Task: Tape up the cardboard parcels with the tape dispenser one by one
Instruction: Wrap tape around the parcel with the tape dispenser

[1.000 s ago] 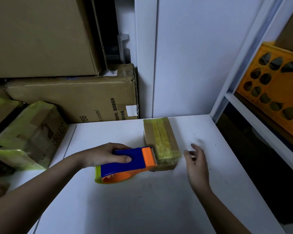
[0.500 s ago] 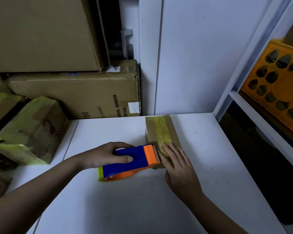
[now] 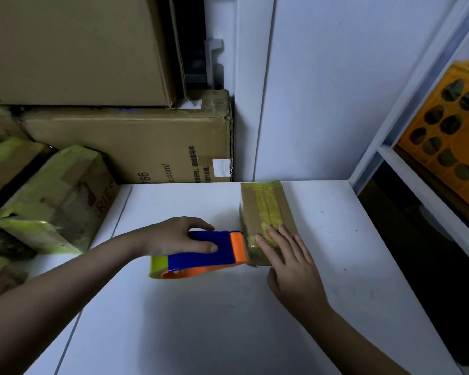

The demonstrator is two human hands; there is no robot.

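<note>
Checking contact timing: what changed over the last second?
The right hand moved in from hovering beside the parcel and now lies flat on its near end. The left hand still grips the dispenser against the parcel's near left side; the parcel stayed put on the table.

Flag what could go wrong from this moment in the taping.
1. The right hand lies flat on the small parcel, fingers close to the tape dispenser at its orange cutter end; a slip might nick them.
2. The left hand presses the dispenser against the parcel's near left side; a pull might drag the light parcel along the white table.
</note>
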